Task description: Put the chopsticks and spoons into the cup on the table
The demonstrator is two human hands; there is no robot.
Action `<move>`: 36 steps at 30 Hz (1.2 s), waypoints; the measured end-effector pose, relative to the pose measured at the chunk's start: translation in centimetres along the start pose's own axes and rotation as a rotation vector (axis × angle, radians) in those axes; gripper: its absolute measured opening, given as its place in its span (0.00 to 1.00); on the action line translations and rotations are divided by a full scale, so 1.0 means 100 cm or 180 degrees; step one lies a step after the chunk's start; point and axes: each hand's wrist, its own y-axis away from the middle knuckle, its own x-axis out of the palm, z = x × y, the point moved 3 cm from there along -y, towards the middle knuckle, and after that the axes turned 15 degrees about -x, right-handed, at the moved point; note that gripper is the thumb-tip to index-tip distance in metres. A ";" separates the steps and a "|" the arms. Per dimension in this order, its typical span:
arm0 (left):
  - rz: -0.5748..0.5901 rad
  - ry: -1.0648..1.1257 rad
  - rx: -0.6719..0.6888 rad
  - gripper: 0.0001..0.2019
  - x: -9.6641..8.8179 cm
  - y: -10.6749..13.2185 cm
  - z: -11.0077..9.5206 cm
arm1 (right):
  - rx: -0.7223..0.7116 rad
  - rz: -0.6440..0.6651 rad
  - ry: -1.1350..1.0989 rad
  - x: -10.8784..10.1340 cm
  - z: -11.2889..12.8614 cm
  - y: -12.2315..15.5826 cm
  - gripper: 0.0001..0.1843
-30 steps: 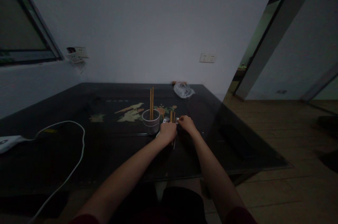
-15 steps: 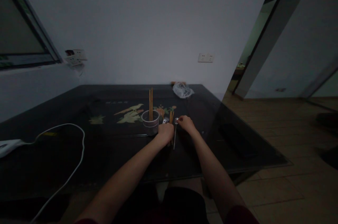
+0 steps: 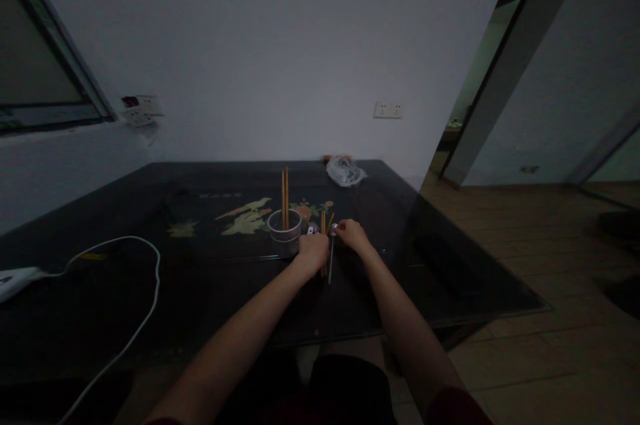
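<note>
The spoon [image 3: 331, 255] lies flat on the dark table [image 3: 200, 291], just right of the cup [image 3: 285, 233]. The right hand [image 3: 353, 235] bends its fingertips onto the spoon's round end. The left hand [image 3: 313, 251] curls over loose chopsticks [image 3: 324, 219] between cup and spoon. It is too dark to tell if either hand grips. Standing chopsticks [image 3: 284, 191] poke up from the cup. A plastic bag [image 3: 345, 171] lies well behind the cup, and a white cable [image 3: 150, 278] lies well to its left

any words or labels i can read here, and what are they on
No text here can be read.
Pale row of marks on the table, above the painted birds: too blurred to read.
Yellow patch on the table's left side: too small to read.
Wall sockets: no readable marking.
</note>
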 end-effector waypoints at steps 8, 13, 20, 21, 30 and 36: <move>-0.0030 0.0054 -0.0056 0.16 0.000 0.000 0.000 | -0.0017 -0.0052 -0.0007 0.001 0.000 0.000 0.13; -0.0048 0.0048 -0.0022 0.16 -0.003 0.001 0.001 | -0.0031 -0.0064 -0.0006 0.000 0.000 0.001 0.13; -0.0052 0.0079 -0.0025 0.16 -0.002 0.002 0.002 | -0.0050 -0.0078 0.0009 -0.001 0.001 0.002 0.13; -0.0056 0.0082 -0.0024 0.16 -0.001 0.002 0.002 | -0.0049 -0.0079 0.0013 -0.001 0.001 0.002 0.13; -0.0109 0.0103 -0.0022 0.16 -0.002 0.003 0.000 | -0.0019 -0.0106 -0.0009 -0.005 0.004 0.003 0.13; -0.0201 0.0138 0.0066 0.16 -0.012 0.003 0.001 | -0.0022 -0.0255 -0.0353 -0.008 0.005 0.003 0.15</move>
